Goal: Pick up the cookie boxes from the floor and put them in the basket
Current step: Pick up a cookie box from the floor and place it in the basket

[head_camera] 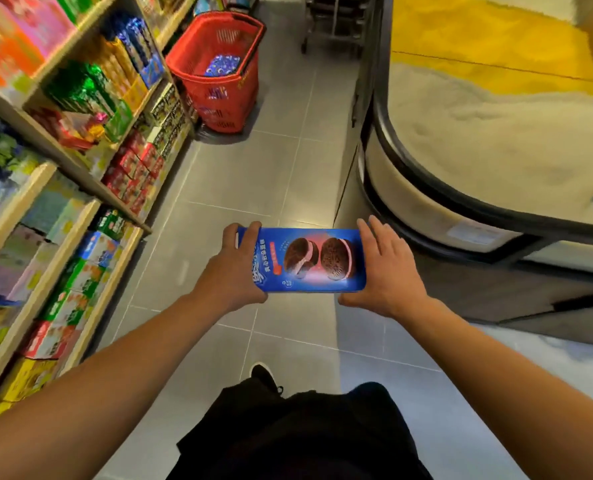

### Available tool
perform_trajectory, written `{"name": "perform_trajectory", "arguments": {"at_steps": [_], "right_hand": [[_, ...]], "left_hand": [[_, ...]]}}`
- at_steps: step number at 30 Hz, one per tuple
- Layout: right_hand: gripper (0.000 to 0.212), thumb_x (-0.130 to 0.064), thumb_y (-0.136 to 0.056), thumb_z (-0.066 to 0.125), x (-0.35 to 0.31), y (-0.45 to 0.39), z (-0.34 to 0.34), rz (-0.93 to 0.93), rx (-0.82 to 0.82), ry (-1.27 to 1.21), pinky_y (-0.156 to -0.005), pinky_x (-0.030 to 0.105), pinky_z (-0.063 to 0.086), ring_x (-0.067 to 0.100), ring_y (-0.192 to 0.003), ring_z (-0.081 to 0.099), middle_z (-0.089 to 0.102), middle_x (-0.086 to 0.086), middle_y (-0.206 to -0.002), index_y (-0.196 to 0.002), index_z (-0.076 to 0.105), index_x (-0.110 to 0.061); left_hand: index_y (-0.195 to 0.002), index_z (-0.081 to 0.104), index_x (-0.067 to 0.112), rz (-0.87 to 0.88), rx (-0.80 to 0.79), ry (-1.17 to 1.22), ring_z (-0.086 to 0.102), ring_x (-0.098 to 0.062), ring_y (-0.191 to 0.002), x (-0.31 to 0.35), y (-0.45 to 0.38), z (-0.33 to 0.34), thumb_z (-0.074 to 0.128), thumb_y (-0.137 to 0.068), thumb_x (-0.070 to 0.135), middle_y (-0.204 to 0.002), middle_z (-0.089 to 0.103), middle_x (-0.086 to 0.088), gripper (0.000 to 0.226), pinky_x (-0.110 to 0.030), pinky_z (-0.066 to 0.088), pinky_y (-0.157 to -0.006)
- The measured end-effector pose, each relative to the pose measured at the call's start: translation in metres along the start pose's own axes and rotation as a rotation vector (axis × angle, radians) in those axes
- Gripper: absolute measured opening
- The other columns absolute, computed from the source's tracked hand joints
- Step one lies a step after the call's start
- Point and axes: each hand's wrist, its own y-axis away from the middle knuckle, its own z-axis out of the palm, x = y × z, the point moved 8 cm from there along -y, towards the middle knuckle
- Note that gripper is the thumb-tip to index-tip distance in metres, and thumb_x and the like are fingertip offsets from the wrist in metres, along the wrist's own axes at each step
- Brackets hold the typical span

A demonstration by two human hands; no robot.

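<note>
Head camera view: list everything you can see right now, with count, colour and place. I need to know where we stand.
cookie box: one, blue with two chocolate sandwich cookies pictured, held level between both hands above the floor
basket: one, red plastic, on the floor ahead by the shelf end
box in basket: at least one, blue, lying inside
shelves: wooden, on the left, packed with many-coloured packages
floor: grey tiles
bin: one, curved black rim, filled with a pale grain-like heap, on the right
shoe: one, black, bottom centre
left hand: clasping the box's left end
right hand: flat against the box's right end
</note>
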Motion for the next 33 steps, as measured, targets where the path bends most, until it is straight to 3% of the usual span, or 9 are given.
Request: {"name": "perform_trajectory", "arguments": {"at_steps": [4, 8, 11, 14, 19, 26, 33], "right_hand": [[0.130, -0.064, -0.057, 0.076, -0.065, -0.055, 0.006, -0.192, -0.108, 0.121, -0.121, 0.050, 0.014, 0.033, -0.148, 0.008, 0.010, 0.006, -0.161, -0.155, 0.000, -0.023], [0.122, -0.062, -0.059, 0.073, -0.101, -0.120, 0.015, -0.280, -0.171, 0.180, -0.119, 0.047, 0.020, 0.028, -0.141, 0.023, 0.027, 0.005, -0.152, -0.154, 0.009, -0.020], [0.120, -0.064, -0.060, 0.071, -0.106, -0.176, 0.021, -0.326, -0.208, 0.194, -0.116, 0.042, 0.028, 0.027, -0.137, 0.031, 0.032, 0.005, -0.149, -0.154, 0.013, -0.019], [0.118, -0.063, -0.062, 0.070, -0.105, -0.249, 0.021, -0.364, -0.212, 0.198, -0.116, 0.039, 0.027, 0.027, -0.137, 0.030, 0.032, 0.006, -0.149, -0.154, 0.012, -0.018], [0.116, -0.061, -0.065, 0.071, -0.102, -0.367, -0.001, -0.387, -0.260, 0.175, -0.118, 0.037, 0.022, 0.026, -0.139, 0.027, 0.029, 0.006, -0.151, -0.154, 0.010, -0.018], [0.118, -0.063, -0.062, 0.069, -0.104, -0.526, -0.042, -0.450, -0.313, 0.235, -0.118, 0.035, 0.024, 0.024, -0.138, 0.029, 0.030, 0.003, -0.151, -0.155, 0.010, -0.020], [0.119, -0.062, -0.059, 0.070, -0.150, -0.709, -0.058, -0.500, -0.329, 0.306, -0.114, 0.033, 0.026, 0.023, -0.140, 0.027, 0.029, 0.000, -0.152, -0.155, 0.012, -0.022]], "left_hand": [[-0.147, 0.007, 0.033, -0.007, -0.013, -0.003, 0.055, -0.013, -0.082, -0.045, -0.018, -0.025, 0.088, -0.054, 0.032, -0.144, 0.007, 0.006, 0.123, -0.018, 0.044, -0.060], [-0.146, 0.006, 0.034, -0.059, -0.016, 0.000, 0.060, -0.017, -0.085, -0.086, -0.057, -0.042, 0.088, -0.052, 0.035, -0.144, 0.007, 0.006, 0.125, -0.022, 0.052, -0.065], [-0.145, 0.005, 0.035, -0.082, -0.019, -0.019, 0.060, -0.020, -0.103, -0.105, -0.098, -0.048, 0.088, -0.050, 0.040, -0.149, 0.003, 0.007, 0.127, -0.031, 0.057, -0.075], [-0.149, 0.003, 0.030, -0.104, -0.008, -0.064, 0.042, -0.022, -0.127, -0.119, -0.163, -0.062, 0.086, -0.051, 0.047, -0.155, 0.000, 0.005, 0.129, -0.036, 0.053, -0.088], [-0.149, 0.008, 0.021, -0.096, -0.004, -0.206, 0.039, -0.022, -0.128, -0.126, -0.274, -0.101, 0.081, -0.052, 0.061, -0.146, 0.027, -0.004, 0.128, -0.038, 0.043, -0.103], [-0.150, 0.009, 0.023, -0.128, 0.032, -0.159, 0.038, -0.021, -0.128, -0.144, -0.407, -0.159, 0.076, -0.054, 0.064, -0.143, 0.028, -0.002, 0.124, -0.038, 0.041, -0.104], [-0.149, 0.010, 0.025, -0.198, 0.020, -0.036, 0.040, -0.026, -0.127, -0.216, -0.548, -0.216, 0.076, -0.051, 0.063, -0.144, 0.025, -0.001, 0.124, -0.044, 0.047, -0.096]]}}
